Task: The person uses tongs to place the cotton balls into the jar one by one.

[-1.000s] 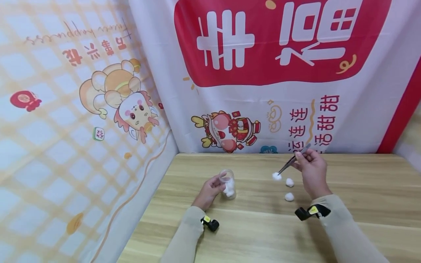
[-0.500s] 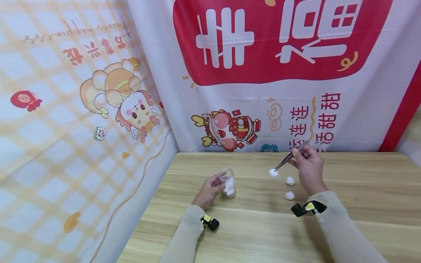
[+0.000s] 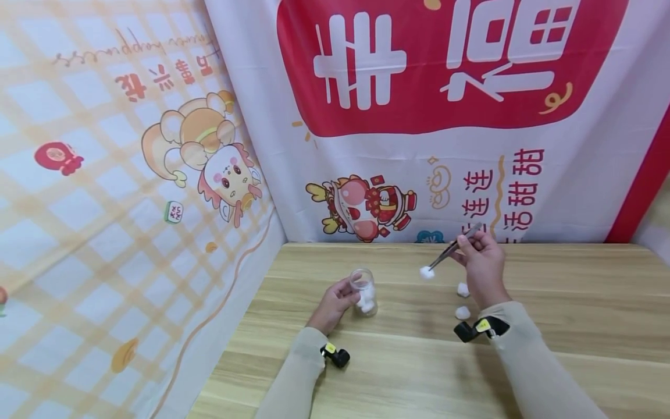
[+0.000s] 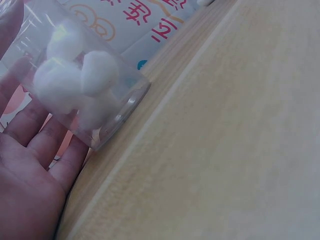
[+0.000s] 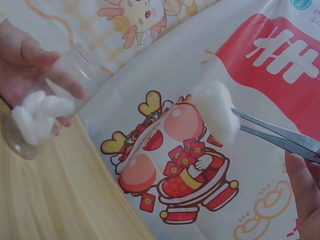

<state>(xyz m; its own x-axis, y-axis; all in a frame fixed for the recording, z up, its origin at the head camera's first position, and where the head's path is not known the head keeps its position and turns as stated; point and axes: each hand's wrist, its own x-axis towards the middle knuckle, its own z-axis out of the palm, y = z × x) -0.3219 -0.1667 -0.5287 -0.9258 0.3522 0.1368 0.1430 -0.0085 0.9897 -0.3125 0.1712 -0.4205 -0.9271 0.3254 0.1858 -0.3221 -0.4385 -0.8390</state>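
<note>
My left hand (image 3: 335, 304) grips a clear, open-topped jar (image 3: 361, 279) standing on the table, its fingers round the side. Several white cotton balls (image 4: 57, 85) lie inside the jar in the left wrist view. The right hand (image 3: 484, 267) pinches metal tweezers (image 3: 446, 252), whose tips hold one cotton ball (image 5: 217, 111) in the air, to the right of the jar. Two more cotton balls, one farther back (image 3: 463, 289) and one nearer (image 3: 462, 313), rest on the table beside the right hand.
The wooden table (image 3: 413, 372) meets a white cloth with red print (image 3: 450, 116) at its back edge. A checked cloth (image 3: 104, 233) hangs along the left side. Each wrist carries a small black camera, left (image 3: 339, 356) and right (image 3: 466, 331).
The right hand has moved left with the tweezers, and the held cotton ball has travelled toward the jar. The left hand and jar have hardly moved.
</note>
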